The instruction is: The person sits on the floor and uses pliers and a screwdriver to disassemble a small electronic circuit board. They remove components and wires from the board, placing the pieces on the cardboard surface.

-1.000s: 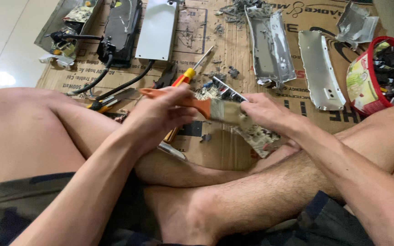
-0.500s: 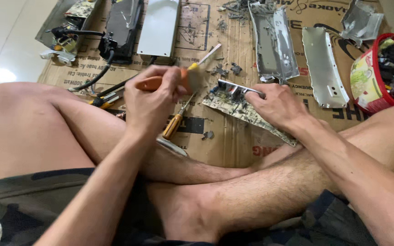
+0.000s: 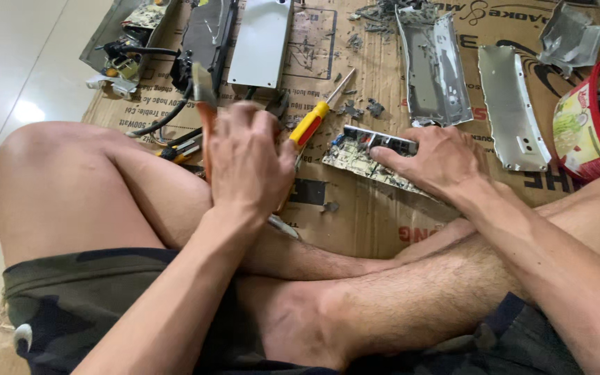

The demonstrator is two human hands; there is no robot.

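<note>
My left hand [image 3: 248, 163] is closed around a paintbrush [image 3: 205, 104] with an orange handle, held upright with its bristles pointing up and away from me. My right hand [image 3: 439, 163] grips a green circuit board [image 3: 352, 158] that lies on the cardboard [image 3: 369, 215], its fingers spread over the board's right end. A screwdriver [image 3: 312, 122] with a yellow and red handle lies between the two hands. I sit cross-legged, with both knees under my arms.
Open metal casings [image 3: 432, 66] [image 3: 512, 107] and a grey metal box [image 3: 262, 42] lie at the back. A black unit [image 3: 206, 35] with cables is at back left, a red bucket [image 3: 595, 121] of parts at right. Small debris is scattered around, and pliers [image 3: 178, 147] lie by my left knee.
My left hand has lifted the brush off the circuit board and swung it left and upright. My right hand has lowered the board onto the cardboard.
</note>
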